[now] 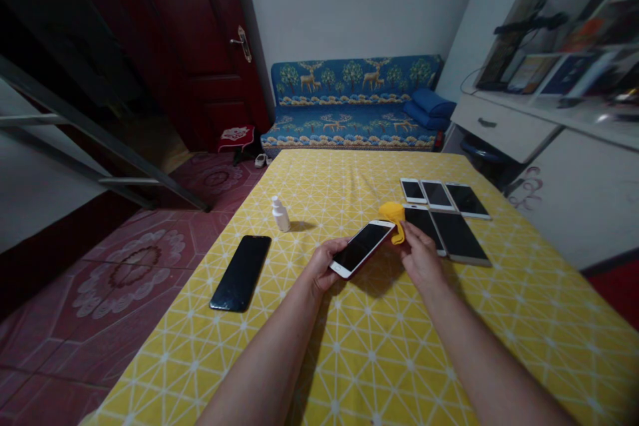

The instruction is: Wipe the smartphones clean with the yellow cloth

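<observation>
A white-framed phone (363,247) with a dark screen is tilted above the yellow table, its lower left end gripped by my left hand (327,262). My right hand (418,249) pinches a yellow cloth (393,213) beside the phone's upper right corner. Behind and to the right of that hand lie several phones, among them a small white one (413,191) and a large dark one (459,237). A black phone (241,273) rests on the left side of the table. Near it stands a small white bottle (281,214).
The table (349,180) has a yellow patterned cloth. Beyond its far edge is a blue patterned sofa (344,113) with folded blue cushions (430,108). A white cabinet (504,126) stands at the right, a metal ladder (100,130) at the left.
</observation>
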Tool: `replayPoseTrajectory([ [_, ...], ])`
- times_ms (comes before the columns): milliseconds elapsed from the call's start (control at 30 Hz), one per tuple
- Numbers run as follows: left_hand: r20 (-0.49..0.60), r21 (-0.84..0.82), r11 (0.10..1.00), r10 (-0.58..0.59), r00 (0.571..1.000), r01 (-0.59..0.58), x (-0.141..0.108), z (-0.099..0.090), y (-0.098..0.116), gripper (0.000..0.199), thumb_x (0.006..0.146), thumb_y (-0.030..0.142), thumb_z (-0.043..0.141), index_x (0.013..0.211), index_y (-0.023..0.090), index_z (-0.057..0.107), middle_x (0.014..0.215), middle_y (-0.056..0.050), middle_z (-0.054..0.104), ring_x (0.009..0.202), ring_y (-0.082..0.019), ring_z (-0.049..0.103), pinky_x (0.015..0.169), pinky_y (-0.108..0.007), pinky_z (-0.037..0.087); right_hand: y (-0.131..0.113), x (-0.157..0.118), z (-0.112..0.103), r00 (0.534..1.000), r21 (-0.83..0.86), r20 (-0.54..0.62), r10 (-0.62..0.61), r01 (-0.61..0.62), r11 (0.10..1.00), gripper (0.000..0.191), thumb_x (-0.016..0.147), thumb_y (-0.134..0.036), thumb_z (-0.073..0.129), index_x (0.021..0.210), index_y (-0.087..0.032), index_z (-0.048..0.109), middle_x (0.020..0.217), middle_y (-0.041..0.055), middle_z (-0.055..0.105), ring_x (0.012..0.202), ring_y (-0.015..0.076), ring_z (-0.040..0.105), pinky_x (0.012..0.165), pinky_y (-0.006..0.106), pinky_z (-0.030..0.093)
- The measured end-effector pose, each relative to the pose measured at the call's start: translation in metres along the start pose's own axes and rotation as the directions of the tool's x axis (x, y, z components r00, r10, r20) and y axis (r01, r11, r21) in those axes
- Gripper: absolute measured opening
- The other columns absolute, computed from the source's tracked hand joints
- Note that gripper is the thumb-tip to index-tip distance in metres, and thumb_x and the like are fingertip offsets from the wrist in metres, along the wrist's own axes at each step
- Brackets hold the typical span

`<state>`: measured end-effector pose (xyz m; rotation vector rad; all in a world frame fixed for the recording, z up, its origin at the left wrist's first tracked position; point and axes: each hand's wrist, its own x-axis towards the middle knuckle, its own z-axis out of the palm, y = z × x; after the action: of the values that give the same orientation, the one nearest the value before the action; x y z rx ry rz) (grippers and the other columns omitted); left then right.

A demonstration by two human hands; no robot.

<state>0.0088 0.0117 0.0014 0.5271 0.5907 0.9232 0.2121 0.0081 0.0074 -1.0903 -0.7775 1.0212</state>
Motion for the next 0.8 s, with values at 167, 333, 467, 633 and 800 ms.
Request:
replayPoseTrajectory([
  [167, 0.126, 0.062, 0.995, -0.079, 0.989, 0.072, -0.004, 0.002, -0.002, 0.036, 0.077, 0.021, 0.069, 0.110, 0.005, 0.069, 0.086, -0.013, 0.075, 0.071, -0.020, 0.072, 0.065, -0.025, 0.057, 0.003, -0.001, 0.004, 0.991, 0.001, -0.133, -0.023, 0.023, 1.000, 0.049, 0.055, -0.061, 0.083, 0.085, -0.024, 0.075, 0.083, 0.0042, 0.075, 0.075, 0.0217, 0.068, 0.061, 0.032, 0.054],
  [333, 0.267, 0.112, 0.980, -0.187, 0.945, 0.162, -0.008, -0.001, -0.004, 0.042, 0.076, 0.021, 0.077, 0.116, 0.011, 0.068, 0.092, -0.009, 0.073, 0.070, -0.016, 0.071, 0.065, -0.024, 0.057, 0.002, 0.000, 0.002, 0.985, -0.043, -0.140, -0.098, 0.093, 0.995, 0.045, 0.058, -0.058, 0.083, 0.086, -0.023, 0.076, 0.087, 0.0027, 0.076, 0.086, 0.0230, 0.069, 0.079, 0.035, 0.054],
  [467, 0.292, 0.136, 0.970, -0.235, 0.927, 0.203, -0.010, -0.004, -0.004, 0.037, 0.076, 0.024, 0.080, 0.109, 0.012, 0.068, 0.084, -0.006, 0.071, 0.063, -0.013, 0.068, 0.060, -0.022, 0.055, 0.001, -0.002, 0.002, 0.991, -0.004, -0.119, -0.061, 0.060, 0.998, 0.043, 0.056, -0.054, 0.085, 0.085, -0.022, 0.077, 0.087, 0.0026, 0.077, 0.089, 0.0228, 0.069, 0.085, 0.036, 0.052],
  [633, 0.288, 0.129, 0.980, -0.181, 0.940, 0.149, -0.009, -0.001, -0.007, 0.042, 0.071, 0.026, 0.084, 0.107, 0.011, 0.068, 0.088, -0.008, 0.070, 0.068, -0.015, 0.069, 0.064, -0.024, 0.057, 0.000, -0.007, 0.006, 0.997, 0.002, -0.076, 0.000, 0.001, 1.000, 0.041, 0.058, -0.051, 0.086, 0.086, -0.022, 0.076, 0.087, 0.0014, 0.076, 0.084, 0.0215, 0.068, 0.079, 0.033, 0.053],
  [800, 0.245, 0.149, 0.986, -0.110, 0.963, 0.075, -0.008, 0.003, -0.010, 0.047, 0.069, 0.030, 0.086, 0.108, 0.012, 0.067, 0.084, -0.006, 0.069, 0.064, -0.013, 0.066, 0.063, -0.026, 0.057, 0.000, -0.014, 0.010, 1.000, -0.082, -0.017, 0.013, -0.014, 0.997, 0.044, 0.058, -0.056, 0.084, 0.082, -0.021, 0.076, 0.079, 0.0018, 0.074, 0.076, 0.0226, 0.066, 0.070, 0.034, 0.052],
])
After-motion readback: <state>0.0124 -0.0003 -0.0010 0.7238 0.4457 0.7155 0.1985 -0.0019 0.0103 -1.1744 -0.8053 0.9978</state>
